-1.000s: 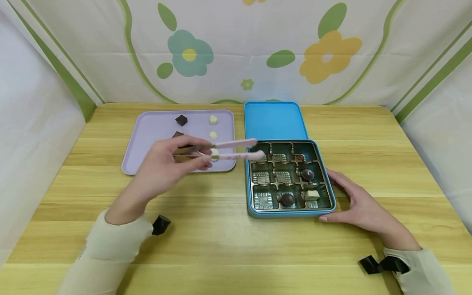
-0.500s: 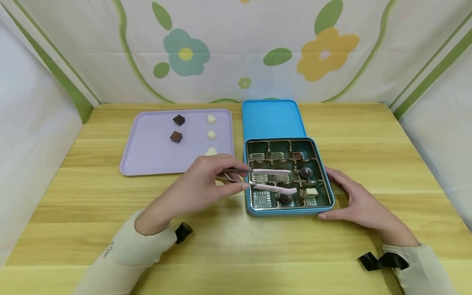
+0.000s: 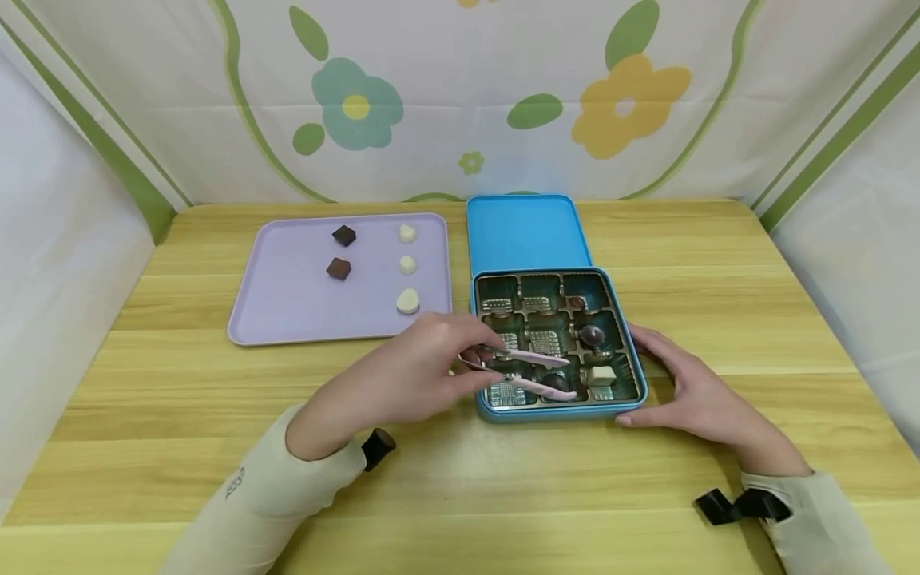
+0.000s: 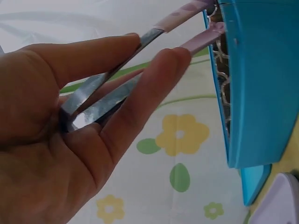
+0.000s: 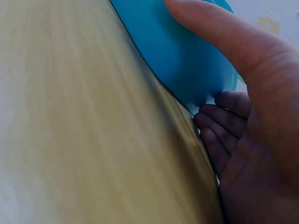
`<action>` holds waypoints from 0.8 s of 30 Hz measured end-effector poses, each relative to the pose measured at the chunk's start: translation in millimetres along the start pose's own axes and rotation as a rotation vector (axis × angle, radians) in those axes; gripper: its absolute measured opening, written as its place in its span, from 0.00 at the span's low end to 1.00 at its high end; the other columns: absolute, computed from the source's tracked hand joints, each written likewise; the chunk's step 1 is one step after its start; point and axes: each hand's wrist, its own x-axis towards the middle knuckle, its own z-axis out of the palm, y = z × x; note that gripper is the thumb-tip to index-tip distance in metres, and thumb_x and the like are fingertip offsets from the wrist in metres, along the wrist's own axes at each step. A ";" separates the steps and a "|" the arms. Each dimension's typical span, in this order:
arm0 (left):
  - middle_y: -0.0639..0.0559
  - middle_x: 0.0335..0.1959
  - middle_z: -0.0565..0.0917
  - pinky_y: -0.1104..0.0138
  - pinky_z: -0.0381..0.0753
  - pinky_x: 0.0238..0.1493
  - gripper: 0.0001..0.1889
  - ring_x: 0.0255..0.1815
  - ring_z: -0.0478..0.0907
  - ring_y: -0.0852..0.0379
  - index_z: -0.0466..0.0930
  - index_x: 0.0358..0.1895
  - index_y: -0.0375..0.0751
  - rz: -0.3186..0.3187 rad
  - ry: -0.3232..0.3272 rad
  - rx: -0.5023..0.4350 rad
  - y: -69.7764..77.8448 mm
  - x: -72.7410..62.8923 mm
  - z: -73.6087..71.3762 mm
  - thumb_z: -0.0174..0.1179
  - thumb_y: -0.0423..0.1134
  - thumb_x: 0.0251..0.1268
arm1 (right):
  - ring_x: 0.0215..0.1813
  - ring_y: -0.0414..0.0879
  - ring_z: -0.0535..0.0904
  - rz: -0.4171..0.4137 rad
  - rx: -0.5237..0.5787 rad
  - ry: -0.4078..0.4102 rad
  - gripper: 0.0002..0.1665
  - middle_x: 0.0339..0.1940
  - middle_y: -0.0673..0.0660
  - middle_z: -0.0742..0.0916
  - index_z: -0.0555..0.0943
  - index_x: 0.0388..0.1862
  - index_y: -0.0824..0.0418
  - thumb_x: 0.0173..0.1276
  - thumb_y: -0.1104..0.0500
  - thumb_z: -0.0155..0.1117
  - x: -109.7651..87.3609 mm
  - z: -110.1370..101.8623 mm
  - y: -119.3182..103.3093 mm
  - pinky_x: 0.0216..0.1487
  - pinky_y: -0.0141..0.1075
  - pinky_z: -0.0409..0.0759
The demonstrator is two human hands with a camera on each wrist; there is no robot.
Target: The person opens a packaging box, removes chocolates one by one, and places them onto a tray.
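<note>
My left hand (image 3: 424,367) holds metal tongs (image 3: 532,358) with pink arms, gripped between thumb and fingers. The tongs' tips, spread apart, reach into the front row of the blue tin (image 3: 561,414), one on each side of a round dark chocolate (image 3: 556,382) in the middle compartment. In the left wrist view the pink tips pass over the tin's rim. My right hand (image 3: 697,395) rests against the tin's right side, thumb at the front corner; in the right wrist view its fingertips (image 5: 210,112) touch the blue wall.
Also in the tin are a white chocolate (image 3: 602,375), a dark ball (image 3: 592,335) and a small brown piece (image 3: 576,304). A blue lid (image 3: 528,231) lies behind it. The lilac tray (image 3: 283,279) at left bears dark chocolates (image 3: 339,268) and white ones (image 3: 407,301).
My left hand has carried the tongs right from over the tray, then forward-down into the tin's front row. The right hand stays at the tin's side.
</note>
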 end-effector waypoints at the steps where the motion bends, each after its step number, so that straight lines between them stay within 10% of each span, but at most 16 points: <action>1: 0.47 0.44 0.90 0.76 0.86 0.40 0.11 0.39 0.84 0.64 0.88 0.53 0.33 -0.009 -0.015 0.019 2.3 2.2 -0.3 0.71 0.33 0.73 | 0.77 0.21 0.62 0.000 0.001 -0.001 0.74 0.83 0.53 0.74 0.60 0.88 0.38 0.46 0.55 0.95 0.1 -0.1 -0.3 0.69 0.10 0.57; 14: 0.46 0.44 0.92 0.72 0.83 0.36 0.12 0.32 0.82 0.59 0.89 0.55 0.34 -0.174 -0.214 0.154 26.9 44.7 4.4 0.70 0.33 0.74 | 0.78 0.21 0.62 -0.002 0.003 0.003 0.75 0.83 0.52 0.73 0.60 0.88 0.38 0.45 0.55 0.95 0.3 2.1 2.1 0.70 0.10 0.57; 24: 0.47 0.40 0.93 0.75 0.82 0.32 0.10 0.33 0.87 0.60 0.92 0.50 0.35 -0.095 -0.102 0.145 17.9 36.3 18.8 0.74 0.34 0.70 | 0.78 0.22 0.62 -0.003 -0.003 -0.005 0.74 0.83 0.55 0.73 0.60 0.88 0.39 0.47 0.55 0.95 -1.2 -0.3 0.1 0.70 0.11 0.56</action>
